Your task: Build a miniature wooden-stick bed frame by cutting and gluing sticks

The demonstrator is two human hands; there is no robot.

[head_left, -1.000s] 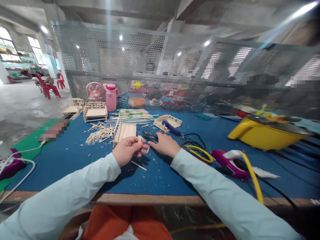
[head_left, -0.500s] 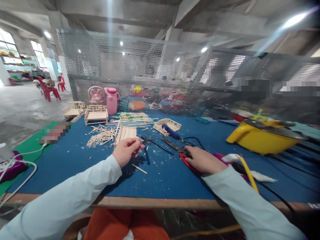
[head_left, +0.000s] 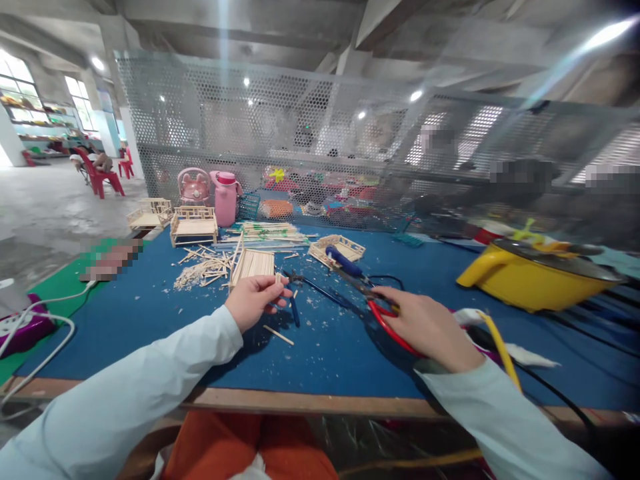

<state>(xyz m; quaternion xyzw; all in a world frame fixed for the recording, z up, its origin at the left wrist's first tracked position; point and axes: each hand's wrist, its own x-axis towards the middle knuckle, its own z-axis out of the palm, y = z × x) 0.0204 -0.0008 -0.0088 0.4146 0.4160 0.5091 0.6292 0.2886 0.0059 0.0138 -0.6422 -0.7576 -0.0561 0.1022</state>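
My left hand (head_left: 254, 300) pinches a short piece of pale wooden stick (head_left: 279, 277), just in front of a slatted stick panel (head_left: 254, 264). Red-handled scissors (head_left: 393, 327) are in my right hand (head_left: 430, 323), their blades pointing to the upper left above the blue table surface. Between the hands lie pliers (head_left: 320, 291) with dark blue handles. One loose stick (head_left: 279, 335) rests nearer the front edge. Behind the scissors' blades is a blue-handled tool (head_left: 343, 261), leaning on a small stick frame (head_left: 354, 248).
A pile of cut sticks (head_left: 203, 270) lies left of the panel, with two small stick furniture pieces (head_left: 194, 227) behind. A pink bottle (head_left: 226, 199) stands by the mesh screen (head_left: 280, 120). On the right sits a yellow pan (head_left: 530, 277); cables run nearby.
My right hand has lifted the scissors off the table and moved slightly right and nearer. My left hand has stayed almost in place, still pinching.
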